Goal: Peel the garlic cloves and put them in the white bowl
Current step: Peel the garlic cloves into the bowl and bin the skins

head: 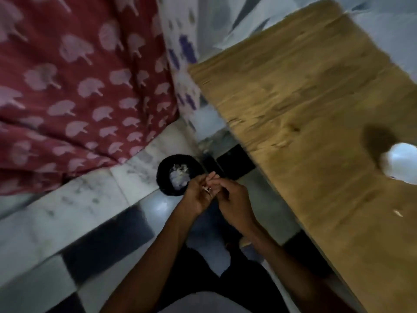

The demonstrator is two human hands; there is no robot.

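Observation:
My left hand (199,195) and my right hand (234,201) meet low in the middle, over the floor. Between their fingertips sits a small garlic clove (207,189) with pale skin; the fingers of both hands pinch it. Just behind the left hand stands a black round bin (164,177) with white garlic peels (179,177) inside. The white bowl (399,164) rests on the wooden table (304,98) at the far right edge, partly cut off. The frame is blurred.
A red patterned cloth (67,86) hangs at the left above a white marble step (79,206). Black and white floor tiles (108,240) lie below. A small peel scrap (398,213) lies on the table. My dark-trousered legs are at the bottom.

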